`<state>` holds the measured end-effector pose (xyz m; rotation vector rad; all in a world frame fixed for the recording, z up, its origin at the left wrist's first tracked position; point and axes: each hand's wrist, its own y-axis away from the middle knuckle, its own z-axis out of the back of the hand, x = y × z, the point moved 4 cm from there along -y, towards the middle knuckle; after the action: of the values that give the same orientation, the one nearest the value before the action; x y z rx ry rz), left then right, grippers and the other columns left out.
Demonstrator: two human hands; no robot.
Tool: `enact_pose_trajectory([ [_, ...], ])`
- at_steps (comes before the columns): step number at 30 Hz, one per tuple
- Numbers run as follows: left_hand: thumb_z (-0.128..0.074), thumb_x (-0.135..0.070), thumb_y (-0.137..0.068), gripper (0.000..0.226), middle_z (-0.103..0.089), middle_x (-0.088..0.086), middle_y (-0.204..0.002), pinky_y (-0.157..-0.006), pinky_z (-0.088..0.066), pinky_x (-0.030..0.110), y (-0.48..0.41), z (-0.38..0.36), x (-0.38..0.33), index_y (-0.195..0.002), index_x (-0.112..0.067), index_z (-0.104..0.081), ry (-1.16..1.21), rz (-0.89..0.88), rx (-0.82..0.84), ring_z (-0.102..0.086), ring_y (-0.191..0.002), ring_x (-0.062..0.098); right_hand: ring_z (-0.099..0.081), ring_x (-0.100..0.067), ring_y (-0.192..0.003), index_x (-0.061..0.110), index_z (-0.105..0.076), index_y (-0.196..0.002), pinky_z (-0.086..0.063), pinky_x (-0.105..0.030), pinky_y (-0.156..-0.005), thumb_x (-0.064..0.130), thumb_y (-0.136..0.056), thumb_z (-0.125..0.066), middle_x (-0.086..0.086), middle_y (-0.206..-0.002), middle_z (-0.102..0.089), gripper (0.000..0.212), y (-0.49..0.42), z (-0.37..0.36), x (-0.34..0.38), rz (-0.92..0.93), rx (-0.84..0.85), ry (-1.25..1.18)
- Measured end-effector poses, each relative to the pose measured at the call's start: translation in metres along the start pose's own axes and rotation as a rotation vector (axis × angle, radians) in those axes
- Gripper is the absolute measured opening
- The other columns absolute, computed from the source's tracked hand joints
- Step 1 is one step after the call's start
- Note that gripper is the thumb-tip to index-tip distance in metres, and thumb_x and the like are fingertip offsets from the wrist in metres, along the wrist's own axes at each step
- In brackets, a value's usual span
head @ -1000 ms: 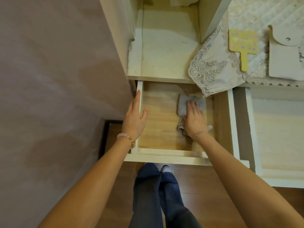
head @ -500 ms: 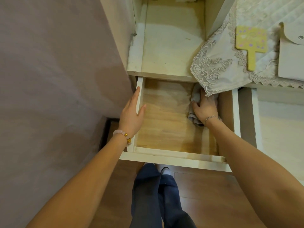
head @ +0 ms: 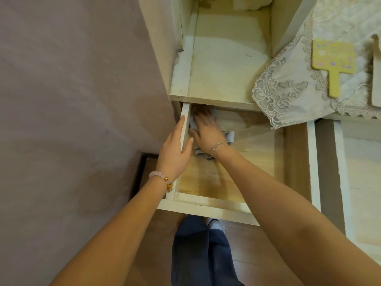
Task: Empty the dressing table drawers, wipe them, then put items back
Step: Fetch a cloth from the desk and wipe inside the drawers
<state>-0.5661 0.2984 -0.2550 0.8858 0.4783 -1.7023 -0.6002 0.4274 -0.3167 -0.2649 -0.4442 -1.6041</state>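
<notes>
Your left hand (head: pixel 175 150) braces drawer (head: pixel 206 203) at its left wall: fingers straight along outside, thumb over inside, nothing held. Your right hand (head: pixel 206 133), fingers spread flat and blurred, presses grey cloth (head: pixel 229 137) onto drawer floor at far left corner. Step: wiping, judging by this; emptying looks done. Next move likely calls for sweeping cloth rightward with even pressure, toward side under lace runner (head: pixel 288 89).
</notes>
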Motion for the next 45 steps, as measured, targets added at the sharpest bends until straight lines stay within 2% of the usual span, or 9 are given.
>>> enact_pose_trajectory([
  [5,-0.044,-0.027,-0.098,0.059,-0.033,0.003,-0.149,-0.094,-0.031,0.022,-0.001,0.000,-0.001,-0.148,-0.033,-0.013,0.012,0.019,0.003,-0.038,-0.131,0.022,-0.016,-0.023,-0.142,0.012,-0.028,-0.143,-0.011,-0.041,-0.116,0.030,-0.096,-0.039,-0.006,-0.149,-0.032,0.051,0.010,-0.004,0.003,0.046,0.001,0.048],
  [9,-0.043,-0.028,-0.098,0.058,-0.029,0.001,-0.152,-0.098,-0.027,0.021,0.000,0.001,0.000,-0.148,-0.032,-0.013,-0.002,-0.002,0.020,-0.033,-0.136,0.020,-0.010,-0.020,-0.144,0.015,-0.025,-0.145,-0.009,-0.041,-0.117,0.032,-0.097,-0.038,-0.001,-0.154,-0.021,0.052,0.030,-0.003,-0.011,0.080,0.038,0.084],
  [13,-0.040,-0.029,-0.099,0.058,-0.024,-0.001,-0.154,-0.099,-0.025,0.022,0.000,0.000,0.002,-0.148,-0.033,-0.010,0.021,0.015,0.046,-0.028,-0.138,0.019,-0.011,-0.023,-0.144,0.017,-0.024,-0.146,-0.009,-0.038,-0.115,0.034,-0.098,-0.036,-0.002,-0.156,-0.018,0.053,0.062,0.020,-0.069,-0.105,0.022,0.064],
  [17,-0.039,-0.028,-0.099,0.057,-0.024,-0.002,-0.154,-0.101,-0.023,0.022,0.000,-0.001,0.003,-0.149,-0.032,-0.012,0.022,0.009,0.037,-0.025,-0.139,0.018,-0.015,-0.034,-0.142,0.011,-0.029,-0.143,-0.020,-0.047,-0.114,0.029,-0.096,-0.042,-0.012,-0.153,-0.023,0.052,0.102,0.045,-0.132,-0.313,-0.072,0.019],
  [22,-0.036,-0.029,-0.100,0.053,-0.024,-0.003,-0.154,-0.103,-0.021,0.022,0.001,0.001,0.004,-0.149,-0.031,-0.014,0.060,0.005,0.041,-0.024,-0.139,0.015,-0.015,-0.038,-0.140,0.008,-0.032,-0.142,-0.017,-0.049,-0.114,0.026,-0.095,-0.044,-0.013,-0.153,-0.022,0.052,0.116,0.040,-0.121,-0.418,-0.093,0.008],
  [31,-0.029,-0.029,-0.101,0.048,-0.026,-0.004,-0.153,-0.101,-0.021,0.020,0.000,0.000,0.006,-0.148,-0.032,-0.017,0.101,0.015,0.035,-0.025,-0.139,0.014,-0.002,-0.026,-0.145,0.017,-0.022,-0.146,-0.009,-0.044,-0.116,0.033,-0.098,-0.033,0.000,-0.156,-0.015,0.052,0.103,0.012,-0.053,-0.276,0.060,0.066],
  [34,-0.030,-0.028,-0.101,0.048,-0.027,-0.002,-0.153,-0.101,-0.021,0.019,-0.001,0.000,0.006,-0.148,-0.030,-0.019,0.090,0.006,0.028,-0.027,-0.138,0.015,-0.002,-0.023,-0.145,0.019,-0.022,-0.147,-0.010,-0.045,-0.117,0.032,-0.099,-0.033,0.003,-0.156,-0.016,0.050,0.092,0.001,-0.017,-0.133,0.127,0.038],
  [37,-0.030,-0.027,-0.101,0.048,-0.027,-0.001,-0.153,-0.101,-0.022,0.019,-0.001,0.001,0.006,-0.147,-0.030,-0.019,0.091,0.001,0.027,-0.027,-0.138,0.016,0.004,-0.018,-0.145,0.022,-0.019,-0.148,-0.003,-0.040,-0.117,0.032,-0.099,-0.032,0.006,-0.156,-0.013,0.051,0.091,-0.017,0.019,0.019,0.211,0.018],
  [45,-0.029,-0.025,-0.102,0.048,-0.025,-0.001,-0.153,-0.101,-0.021,0.020,0.001,0.002,0.003,-0.148,-0.029,-0.018,0.092,0.003,0.042,-0.025,-0.139,0.016,0.001,-0.015,-0.145,0.020,-0.028,-0.144,-0.003,-0.038,-0.116,0.019,-0.098,-0.040,0.008,-0.154,-0.021,0.048,0.114,-0.014,0.008,0.152,0.419,-0.082],
])
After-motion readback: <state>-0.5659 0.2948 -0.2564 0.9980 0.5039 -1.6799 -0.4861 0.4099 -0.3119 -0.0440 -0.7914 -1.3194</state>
